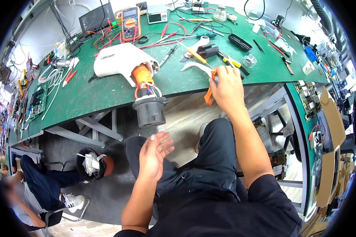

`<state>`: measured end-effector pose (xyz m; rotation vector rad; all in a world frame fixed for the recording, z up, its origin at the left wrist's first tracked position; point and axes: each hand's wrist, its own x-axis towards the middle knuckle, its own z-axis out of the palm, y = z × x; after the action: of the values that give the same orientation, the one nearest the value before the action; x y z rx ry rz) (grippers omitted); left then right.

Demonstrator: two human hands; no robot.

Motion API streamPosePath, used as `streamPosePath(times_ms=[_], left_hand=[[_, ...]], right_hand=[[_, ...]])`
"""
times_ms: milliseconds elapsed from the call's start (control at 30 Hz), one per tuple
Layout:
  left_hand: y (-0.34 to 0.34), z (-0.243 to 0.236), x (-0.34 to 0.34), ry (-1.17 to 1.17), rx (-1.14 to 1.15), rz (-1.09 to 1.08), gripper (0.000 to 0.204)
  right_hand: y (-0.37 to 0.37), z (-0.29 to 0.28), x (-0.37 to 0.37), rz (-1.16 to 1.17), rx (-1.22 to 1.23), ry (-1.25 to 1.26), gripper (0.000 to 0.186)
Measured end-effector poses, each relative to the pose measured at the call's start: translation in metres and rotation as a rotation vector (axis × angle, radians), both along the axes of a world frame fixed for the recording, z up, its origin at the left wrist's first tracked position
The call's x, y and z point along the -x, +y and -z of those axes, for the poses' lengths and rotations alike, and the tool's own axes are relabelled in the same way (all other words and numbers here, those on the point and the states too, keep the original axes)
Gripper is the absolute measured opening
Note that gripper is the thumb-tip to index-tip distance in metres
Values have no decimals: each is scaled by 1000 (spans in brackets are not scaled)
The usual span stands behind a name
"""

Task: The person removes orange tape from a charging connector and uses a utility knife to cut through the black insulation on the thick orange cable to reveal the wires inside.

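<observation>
My right hand [228,89] is closed around an orange-handled tool [208,97] at the bench's front edge; its working end is hidden, so its kind is unclear. Beside those fingers lies a white curved plastic piece [198,66]. My left hand [154,155] is held palm up over my lap, fingers apart, with nothing in it. Just above it, a black cylindrical part [151,113] hangs past the bench edge. Red, blue and white wires and an orange-wrapped section [141,74] join it to a white appliance housing [120,61] lying on the bench.
On the green bench [87,96] lie a multimeter [131,23], test leads, screwdrivers, a black case [240,42] and a small clear cup [249,60]. A circuit board [38,100] rests at left. Below, a lined bin [91,164] stands near a seated person [47,179].
</observation>
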<state>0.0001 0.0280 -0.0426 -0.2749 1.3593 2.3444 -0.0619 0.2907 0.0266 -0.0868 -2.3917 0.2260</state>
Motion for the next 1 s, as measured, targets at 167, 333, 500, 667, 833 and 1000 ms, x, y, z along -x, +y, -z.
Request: streamPosePath(times_ms=[167, 333, 500, 667, 833, 1000], left_hand=[[7, 7, -10, 11, 56, 99, 36], [21, 3, -23, 265, -38, 239, 49], [54, -7, -29, 312, -239, 176, 55], [56, 18, -35, 145, -109, 83, 26], [40, 19, -26, 558, 432, 146, 14], [19, 15, -18, 542, 520, 63, 17]], right_hand=[[-2, 12, 2, -97, 221, 87, 17], [-45, 7, -59, -425, 1230, 191, 17], [-88, 55, -112, -374, 1127, -27, 15], [-86, 69, -125, -428, 838, -36, 18], [-73, 68, -129, -533, 999, -182, 11], [-48, 58, -119, -495, 852, -187, 7]])
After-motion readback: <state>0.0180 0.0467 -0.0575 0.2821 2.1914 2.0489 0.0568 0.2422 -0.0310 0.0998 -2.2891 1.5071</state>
